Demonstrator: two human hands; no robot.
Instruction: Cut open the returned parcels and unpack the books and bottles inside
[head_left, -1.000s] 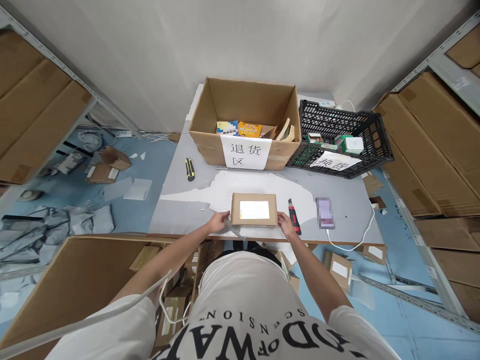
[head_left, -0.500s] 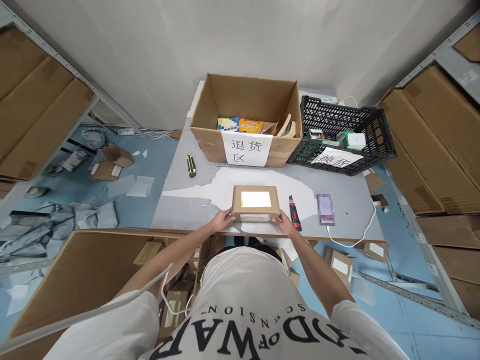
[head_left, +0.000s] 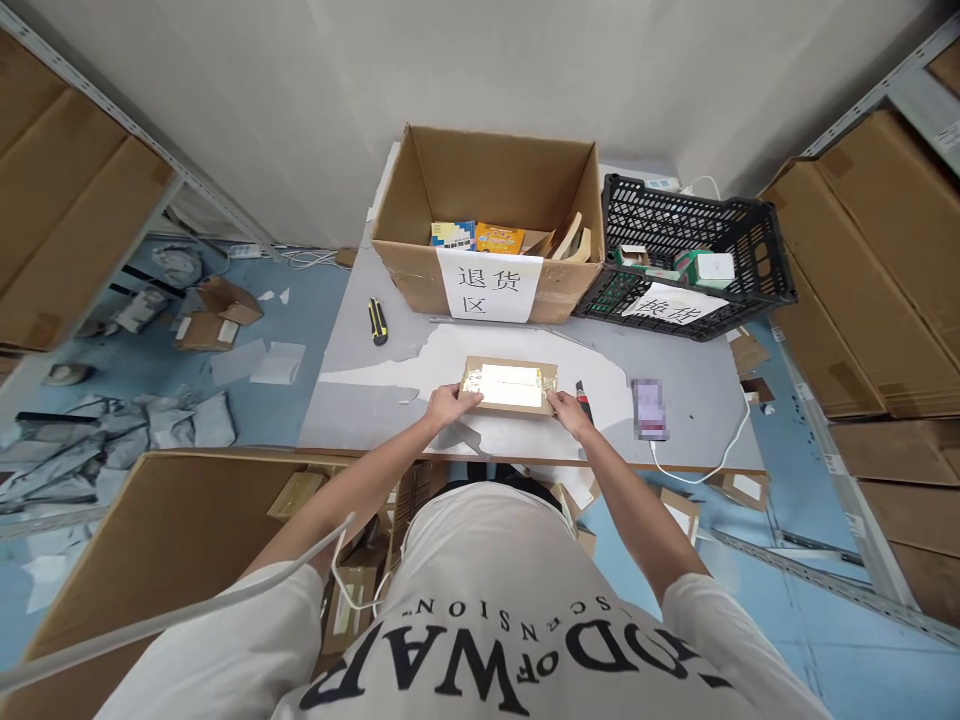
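A small cardboard box (head_left: 510, 402) with a white label and shiny clear tape facing me is held between both hands over the table's front part. My left hand (head_left: 451, 404) grips its left end, thumb on the near face. At the right end my right hand (head_left: 570, 411) grips it the same way. Just beyond my right hand lies a red and black utility knife (head_left: 583, 398), partly hidden by that hand. A yellow and black utility knife (head_left: 377, 322) rests farther left on the table.
Behind stand a large open cardboard carton (head_left: 420, 280) holding several small packages and a black plastic crate (head_left: 757, 285) with small boxes. A phone (head_left: 649, 409) on a white cable lies right on the table (head_left: 697, 400). Another big carton (head_left: 142, 560) stands at my left, below table height.
The box has been tilted, so its taped, labelled side now faces me. My hands moved slightly up and away with it, and my right hand now covers part of the red knife.
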